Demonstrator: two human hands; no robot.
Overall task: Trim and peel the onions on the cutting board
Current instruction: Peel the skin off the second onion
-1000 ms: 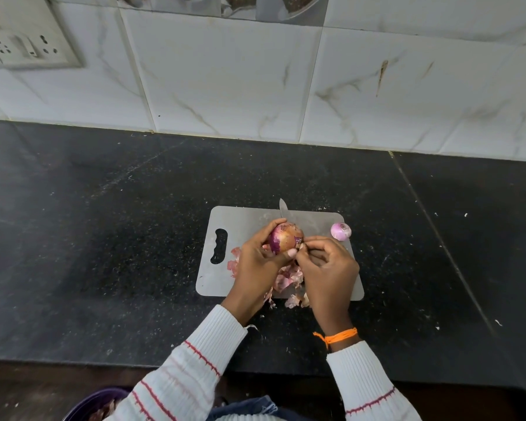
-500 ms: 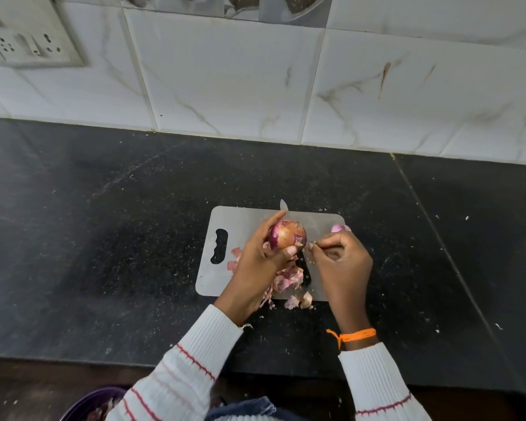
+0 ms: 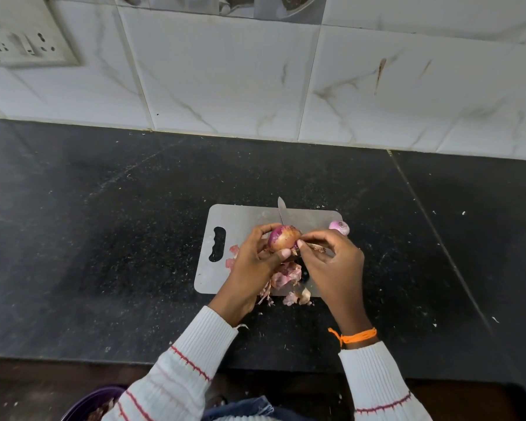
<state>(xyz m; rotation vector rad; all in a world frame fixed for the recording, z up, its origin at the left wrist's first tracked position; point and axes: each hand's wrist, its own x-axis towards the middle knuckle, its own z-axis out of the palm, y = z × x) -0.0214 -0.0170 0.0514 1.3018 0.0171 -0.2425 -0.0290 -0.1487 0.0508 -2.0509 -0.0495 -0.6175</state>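
Observation:
My left hand [image 3: 252, 262] grips a red onion [image 3: 283, 240] with brownish skin above the grey cutting board [image 3: 240, 220]. Beside it, my right hand [image 3: 331, 262] pinches a strip of dry skin [image 3: 315, 247] at the onion's right side. A peeled pale onion [image 3: 339, 227] sits at the board's far right corner. A knife lies across the board; its blade tip [image 3: 281, 212] shows past my hands, and the rest is mostly hidden. Loose pink peels [image 3: 286, 276] are piled on the board under my hands.
The board lies on a black stone counter [image 3: 104, 238] backed by a white tiled wall [image 3: 225, 80] with a switch socket [image 3: 28, 44] at top left. A purple bowl [image 3: 88, 404] with peels shows below the counter edge at bottom left.
My right hand moved right, away from the onion, then came back against it and now pinches a strip of skin. The left hand kept hold of the onion.

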